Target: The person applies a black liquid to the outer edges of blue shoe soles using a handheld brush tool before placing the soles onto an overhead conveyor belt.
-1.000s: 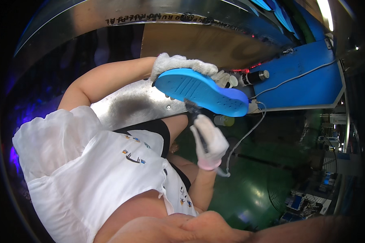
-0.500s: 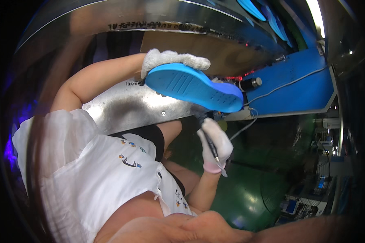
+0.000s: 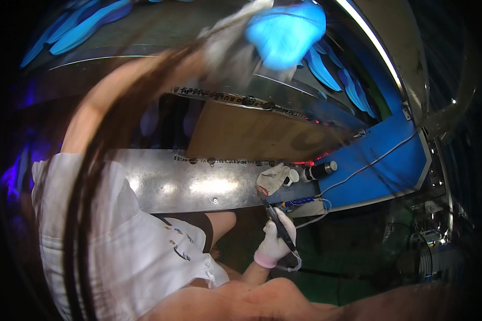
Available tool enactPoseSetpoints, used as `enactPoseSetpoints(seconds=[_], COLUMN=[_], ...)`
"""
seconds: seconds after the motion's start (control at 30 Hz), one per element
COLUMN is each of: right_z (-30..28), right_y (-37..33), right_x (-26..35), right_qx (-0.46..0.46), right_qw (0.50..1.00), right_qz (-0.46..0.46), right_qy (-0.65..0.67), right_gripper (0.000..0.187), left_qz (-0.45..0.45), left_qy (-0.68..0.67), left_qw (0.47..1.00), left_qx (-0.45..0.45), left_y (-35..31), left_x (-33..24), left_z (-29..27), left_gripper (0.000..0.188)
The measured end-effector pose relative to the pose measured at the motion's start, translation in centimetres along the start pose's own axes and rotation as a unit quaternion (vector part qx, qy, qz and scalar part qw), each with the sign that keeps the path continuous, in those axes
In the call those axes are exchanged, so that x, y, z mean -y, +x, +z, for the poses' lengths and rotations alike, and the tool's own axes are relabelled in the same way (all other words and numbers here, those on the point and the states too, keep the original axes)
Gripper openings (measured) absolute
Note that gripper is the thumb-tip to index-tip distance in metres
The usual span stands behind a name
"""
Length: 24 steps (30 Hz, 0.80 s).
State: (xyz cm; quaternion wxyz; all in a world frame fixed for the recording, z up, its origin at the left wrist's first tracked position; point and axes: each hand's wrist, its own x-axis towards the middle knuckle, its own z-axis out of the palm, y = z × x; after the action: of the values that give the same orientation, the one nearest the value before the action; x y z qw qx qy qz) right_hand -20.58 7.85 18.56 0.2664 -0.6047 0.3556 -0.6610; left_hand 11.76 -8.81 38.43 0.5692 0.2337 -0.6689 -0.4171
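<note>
In my raised left hand (image 3: 227, 45), a pale knit glove blurred by motion, is a bright blue shoe sole (image 3: 286, 35). It is tilted up near the top, over the metal rim of the upper surface. Lower down, my right hand (image 3: 277, 239), in a white glove with a pink cuff, is closed around a black pen-shaped tool (image 3: 281, 227) with a thin cord at its rear. The tool's tip points up toward a crumpled white glove or cloth (image 3: 273, 179) on the metal ledge (image 3: 166, 179). Blur hides exactly how my left fingers grip the sole.
More blue soles (image 3: 91, 27) lie on the upper surface at far left, others (image 3: 348, 85) at right. A black cylinder (image 3: 320, 170) and a small white cup-like piece (image 3: 291, 177) sit on the ledge. A grey cable crosses the blue panel (image 3: 380, 155); behind the ledge is a brown board (image 3: 251, 131).
My left hand has lifted the blue sole upward, away from the tool and over the upper surface. The right hand with the tool has lowered slightly. The crumpled glove or cloth is now uncovered.
</note>
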Motion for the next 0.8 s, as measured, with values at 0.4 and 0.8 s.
enactPoseSetpoints(seconds=[0.4, 0.8], right_z=[2.4, 4.6], right_y=[-1.8, -2.6], right_x=[-1.9, -3.1], right_qx=[-0.034, -0.090], right_qw=[0.980, 0.977], right_qz=[0.195, 0.191], right_qy=[-0.018, -0.040], right_gripper=[0.026, 0.025], left_qz=[-0.246, -0.275], left_qy=[0.920, 0.860], left_qw=[0.303, 0.396], left_qx=[-0.045, -0.164], left_y=[4.1, 3.1], left_x=[-0.7, 4.9], left_z=[-21.5, -29.8], left_gripper=[0.032, 0.031])
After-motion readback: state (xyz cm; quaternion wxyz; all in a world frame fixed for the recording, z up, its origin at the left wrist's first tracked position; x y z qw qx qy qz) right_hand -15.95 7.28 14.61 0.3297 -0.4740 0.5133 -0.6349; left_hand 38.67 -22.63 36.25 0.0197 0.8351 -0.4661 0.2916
